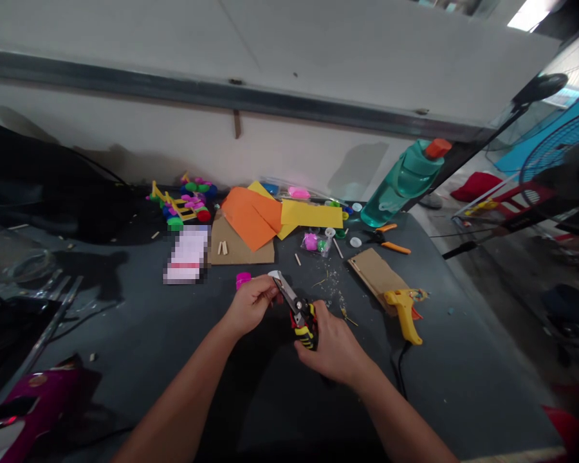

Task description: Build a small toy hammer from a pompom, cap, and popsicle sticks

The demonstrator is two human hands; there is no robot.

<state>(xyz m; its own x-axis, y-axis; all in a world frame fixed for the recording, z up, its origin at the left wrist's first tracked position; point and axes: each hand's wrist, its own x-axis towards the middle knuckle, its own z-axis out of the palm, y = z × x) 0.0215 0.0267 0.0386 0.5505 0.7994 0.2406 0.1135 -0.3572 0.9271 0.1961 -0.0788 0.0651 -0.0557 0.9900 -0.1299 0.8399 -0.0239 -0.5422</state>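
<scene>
My right hand [335, 341] is wrapped round the yellow, red and black handles of a pair of snips [299, 310]. Their metal blades point up and left, towards my left hand [252, 301]. That hand is closed in a pinch beside the blade tips, and whatever its fingers hold is too small and hidden to name. Just beyond the fingertips shows a small white round piece [273, 274]; whether it is held I cannot tell. A magenta bottle cap [243, 279] lies right behind my left hand.
Cardboard [241, 254] lies at the back under orange paper [253, 218]. A teal bottle [400, 183] stands back right. Rightward are orange-handled pliers [390, 241], another cardboard piece [374, 273] and a yellow glue gun [406, 315] with its cord. Colourful cap models [183, 202] sit back left.
</scene>
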